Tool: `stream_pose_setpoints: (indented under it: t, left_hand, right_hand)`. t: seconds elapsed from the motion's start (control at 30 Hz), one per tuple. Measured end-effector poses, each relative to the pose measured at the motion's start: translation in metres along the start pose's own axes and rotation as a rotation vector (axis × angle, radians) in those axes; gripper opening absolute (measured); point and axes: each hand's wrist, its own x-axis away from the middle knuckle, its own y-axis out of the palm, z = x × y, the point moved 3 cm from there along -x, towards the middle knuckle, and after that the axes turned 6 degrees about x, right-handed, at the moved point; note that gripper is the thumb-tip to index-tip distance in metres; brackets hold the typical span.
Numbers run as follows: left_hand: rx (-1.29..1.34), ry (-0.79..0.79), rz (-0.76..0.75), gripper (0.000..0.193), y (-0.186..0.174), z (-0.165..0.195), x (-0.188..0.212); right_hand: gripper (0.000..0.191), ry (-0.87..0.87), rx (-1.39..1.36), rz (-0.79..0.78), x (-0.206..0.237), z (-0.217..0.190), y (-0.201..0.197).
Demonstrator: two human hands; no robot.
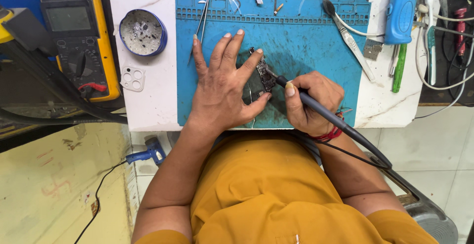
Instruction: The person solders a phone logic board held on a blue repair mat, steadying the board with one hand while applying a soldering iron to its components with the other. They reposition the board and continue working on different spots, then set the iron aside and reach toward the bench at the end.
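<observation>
The left hand (223,83) lies flat and open on a blue work mat (306,37), with its fingers spread wide. It presses down on a small dark circuit board (263,74). The board sits near the middle of the mat, and the fingers and thumb cover a good part of it, so only its right edge shows. The right hand (313,101) is closed around a black soldering iron (316,107), held like a pencil. The tip of the iron touches the right side of the board, just beside the left hand's fingertips. A black cord runs from the back of the iron, past the right wrist, and down to the lower right. A red thread band (330,134) is tied around the right wrist. The mat lies on a white table (148,101). Thin metal tweezers (201,22) lie on the mat just above the left hand's first finger. A round blue tin (143,33) with grey bits inside stands on the table, left of the mat. Below the tin lies a small white piece with 3 round holes (133,79). A yellow and black meter (79,37) lies further left, off the table. At the top right, a light blue tool (401,9) and a green pen-shaped tool (399,69) rest near white wires. The person wears an orange shirt (266,194).
</observation>
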Motion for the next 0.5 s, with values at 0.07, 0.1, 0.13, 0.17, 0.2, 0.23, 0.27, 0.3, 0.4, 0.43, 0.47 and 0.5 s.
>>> stream_pose_setpoints:
  t: [0.07,0.1,0.13,0.17,0.2,0.23,0.27,0.3,0.4,0.43,0.47,0.5]
  left_hand:
    - [-0.001,0.001,0.001,0.079,0.0004,0.0001,0.0001]
    - [-0.004,0.003,0.002,0.079,0.0003,0.0,0.0]
    - [-0.006,0.005,0.004,0.078,0.0002,-0.0001,-0.0003]
    - [-0.005,0.002,0.001,0.078,0.0003,-0.0004,-0.0003]
    - [-0.003,0.0,-0.002,0.078,0.0004,-0.0004,-0.0003]
    - [-0.001,-0.002,-0.005,0.078,0.0005,-0.0008,-0.0003]
    - [-0.003,-0.001,-0.005,0.079,0.0007,-0.0006,-0.0003]
    - [-0.006,-0.002,-0.004,0.079,0.001,-0.0004,0.0001]
    - [-0.015,0.0,-0.003,0.079,0.0016,-0.0008,0.0002]
    - [-0.017,0.001,-0.003,0.079,0.0018,-0.0009,0.0002]
    - [-0.016,0.001,-0.002,0.079,0.0018,-0.001,0.0003]
    - [-0.014,0.0,-0.001,0.078,0.0017,-0.0011,0.0006]
  right_hand:
    - [0.011,-0.001,0.0,0.0,0.0002,0.0001,-0.0002]
    - [0.011,-0.002,0.0,0.001,-0.0001,0.0002,-0.0001]
    - [0.011,-0.004,0.003,-0.001,-0.0003,0.0001,0.0001]
    - [0.01,-0.005,0.006,-0.004,-0.0001,-0.0002,0.0004]
    - [0.01,-0.006,0.009,-0.007,0.0001,-0.0004,-0.0001]
    - [0.01,-0.002,0.007,-0.01,0.0,-0.0002,-0.0003]
    - [0.011,0.001,0.005,-0.012,-0.0002,0.0001,-0.0008]
    - [0.011,0.004,0.002,-0.015,-0.0001,0.0002,-0.0008]
    - [0.01,0.019,-0.001,-0.003,0.0002,0.0,-0.0003]
    - [0.01,0.013,-0.008,-0.005,0.0001,0.0001,-0.0001]
    - [0.01,0.007,-0.015,-0.007,-0.0003,0.0003,0.0002]
    - [0.01,0.001,-0.022,-0.009,-0.0004,0.0004,0.0004]
